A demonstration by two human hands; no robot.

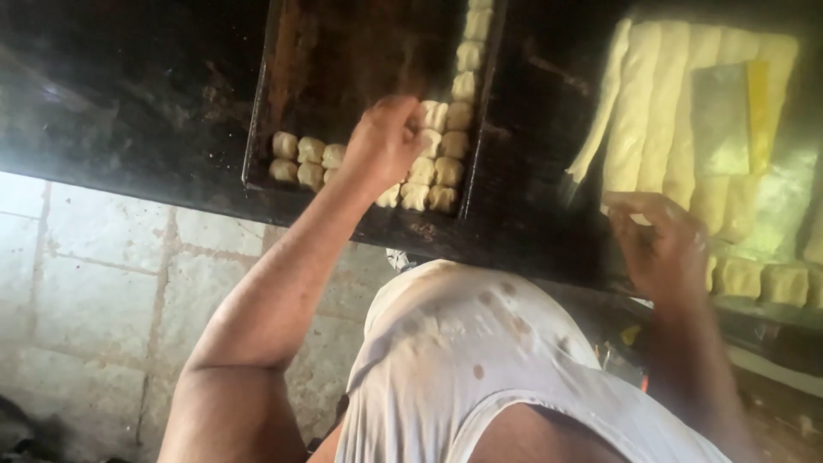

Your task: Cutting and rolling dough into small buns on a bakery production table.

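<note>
A dark baking tray point(261, 111) lies on a black work surface. Small pale dough pieces point(300, 159) line its near edge and run up its right side point(467, 60). My left hand point(383, 141) reaches over the near right corner of the tray with its fingers bunched and pointing down onto the pieces; whether it holds one is hidden. My right hand point(660, 244) is curled at the near end of long dough strips point(660, 103), its fingers closed on a small pale dough piece point(637, 218).
Cut dough blocks point(759, 279) sit in a row at the right, near the strips. A yellowish flat sheet point(729, 111) lies over the strips. A pale tiled floor point(94, 274) shows at lower left. My stained white shirt point(463, 351) fills the lower middle.
</note>
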